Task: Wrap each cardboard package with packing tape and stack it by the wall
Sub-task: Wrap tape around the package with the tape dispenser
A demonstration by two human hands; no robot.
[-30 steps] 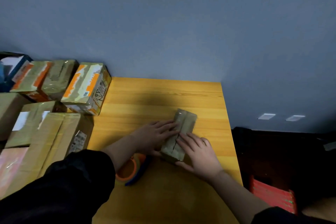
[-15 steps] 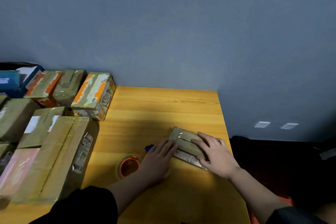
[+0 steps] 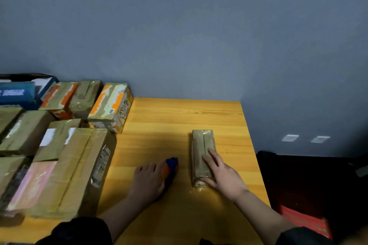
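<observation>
While the right hand (image 3: 223, 175) lies flat with straight fingers on the near half of the small, long tan cardboard package (image 3: 202, 153), pressing rather than gripping it, the left hand (image 3: 148, 180) curls over the blue-and-orange tape dispenser (image 3: 170, 169) just to the left of that package. How firmly it grips the dispenser I cannot tell, since the palm covers most of it.

The package lies on the yellow wooden table (image 3: 179, 117), right of centre and apart from everything else. Its skin looks glossy, so tape seems to cover most of it, with a dark seam line down the top face. Its long axis runs from the person toward the blue-grey wall (image 3: 179, 36), the far end pointing at the wall and the near end under the right palm.

Left of the package, against the wall, sits a crowd of taped brown and orange-printed cardboard boxes (image 3: 59, 137), apparently finished. I judge this package is nearly wrapped; the near end may want another strip, and it is not yet stacked.
</observation>
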